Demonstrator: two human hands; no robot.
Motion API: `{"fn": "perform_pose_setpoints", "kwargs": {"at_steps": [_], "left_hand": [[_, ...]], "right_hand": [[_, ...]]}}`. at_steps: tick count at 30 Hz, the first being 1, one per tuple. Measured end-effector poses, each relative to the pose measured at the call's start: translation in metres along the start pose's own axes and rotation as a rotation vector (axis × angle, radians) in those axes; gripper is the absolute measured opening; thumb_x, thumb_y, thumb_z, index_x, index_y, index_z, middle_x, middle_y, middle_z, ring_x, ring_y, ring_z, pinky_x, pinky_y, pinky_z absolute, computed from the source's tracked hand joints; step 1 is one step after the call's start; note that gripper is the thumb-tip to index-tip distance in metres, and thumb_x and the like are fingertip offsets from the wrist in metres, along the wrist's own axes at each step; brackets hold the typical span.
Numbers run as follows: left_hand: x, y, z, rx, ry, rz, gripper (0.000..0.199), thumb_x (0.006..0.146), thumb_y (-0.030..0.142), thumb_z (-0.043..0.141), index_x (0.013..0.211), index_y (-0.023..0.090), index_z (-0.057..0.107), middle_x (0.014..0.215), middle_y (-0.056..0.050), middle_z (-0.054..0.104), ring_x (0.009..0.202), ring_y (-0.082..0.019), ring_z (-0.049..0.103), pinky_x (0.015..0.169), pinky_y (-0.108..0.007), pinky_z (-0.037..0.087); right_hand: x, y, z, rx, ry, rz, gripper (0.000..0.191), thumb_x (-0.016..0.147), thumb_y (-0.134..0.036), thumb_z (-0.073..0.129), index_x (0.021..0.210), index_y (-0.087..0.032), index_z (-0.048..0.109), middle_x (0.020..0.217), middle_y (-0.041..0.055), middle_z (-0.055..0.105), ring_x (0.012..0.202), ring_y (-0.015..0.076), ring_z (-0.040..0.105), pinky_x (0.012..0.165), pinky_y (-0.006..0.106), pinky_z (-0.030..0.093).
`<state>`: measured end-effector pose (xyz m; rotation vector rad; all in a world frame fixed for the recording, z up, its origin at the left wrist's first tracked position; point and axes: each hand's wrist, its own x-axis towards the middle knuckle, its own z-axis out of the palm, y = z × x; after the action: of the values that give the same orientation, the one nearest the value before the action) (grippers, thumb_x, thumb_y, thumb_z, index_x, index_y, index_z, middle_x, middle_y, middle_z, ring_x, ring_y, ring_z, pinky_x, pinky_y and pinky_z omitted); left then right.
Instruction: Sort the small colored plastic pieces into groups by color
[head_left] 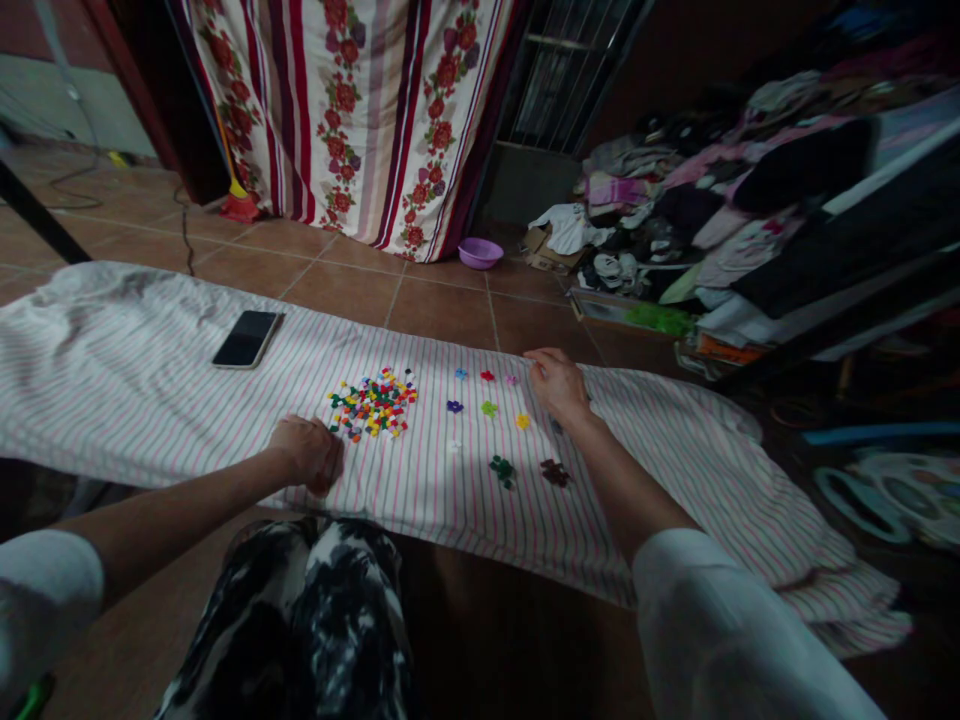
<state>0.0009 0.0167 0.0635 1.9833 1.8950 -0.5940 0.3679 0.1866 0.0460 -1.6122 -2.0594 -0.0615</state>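
Observation:
My left hand (306,453) rests on the striped cloth (420,490), its fingers curled in and their tips hidden. Just beyond it spreads a pile of small multicoloured pieces (373,404). My right hand (556,384) is at the cloth's far edge with bent fingers; whatever it may hold is hidden. Left of that hand lie small flower-shaped clusters: blue (460,374), red (487,376), pink (511,380), purple (454,407), lime green (489,409), yellow (523,422) and white (454,446). Nearer me are larger dark green (502,470) and brown (555,472) clusters.
A phone (247,339) lies on the cloth at the left. Past the far edge, a purple basin (480,254) stands on the tiled floor before a floral curtain (345,120). Heaped clothes (675,200) fill the right side. A broom (240,203) leans by the doorway.

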Motion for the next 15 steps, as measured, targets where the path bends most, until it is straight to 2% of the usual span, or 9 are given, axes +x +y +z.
{"fn": "perform_pose_setpoints", "kwargs": {"at_steps": [4,9,15], "left_hand": [[-0.002,0.002,-0.003,0.066,-0.012,-0.042,0.061,0.046,0.029,0.071,0.104,0.012,0.065,0.106,-0.023,0.067,0.105,-0.040,0.062,0.084,-0.049,0.049],[-0.004,0.003,-0.005,0.070,0.008,-0.038,0.064,0.046,0.030,0.073,0.107,0.012,0.065,0.110,-0.026,0.065,0.106,-0.043,0.060,0.081,-0.051,0.049],[-0.002,0.004,-0.005,0.067,0.003,-0.082,0.078,0.044,0.033,0.079,0.115,0.005,0.062,0.115,-0.032,0.061,0.112,-0.046,0.056,0.080,-0.048,0.050]], "right_hand": [[0.006,-0.047,0.003,0.088,-0.085,-0.096,0.037,0.082,-0.014,0.045,0.108,-0.019,0.071,0.114,0.0093,0.065,0.103,0.0211,0.059,0.093,0.032,0.045],[0.004,-0.100,0.031,0.190,-0.176,-0.193,0.036,0.082,-0.011,0.045,0.104,-0.019,0.072,0.107,0.0069,0.069,0.101,0.0190,0.061,0.094,0.030,0.045],[0.005,-0.151,0.063,0.181,-0.309,-0.163,0.033,0.083,-0.011,0.050,0.106,-0.019,0.072,0.106,0.0064,0.070,0.098,0.0171,0.063,0.091,0.025,0.045]]}}
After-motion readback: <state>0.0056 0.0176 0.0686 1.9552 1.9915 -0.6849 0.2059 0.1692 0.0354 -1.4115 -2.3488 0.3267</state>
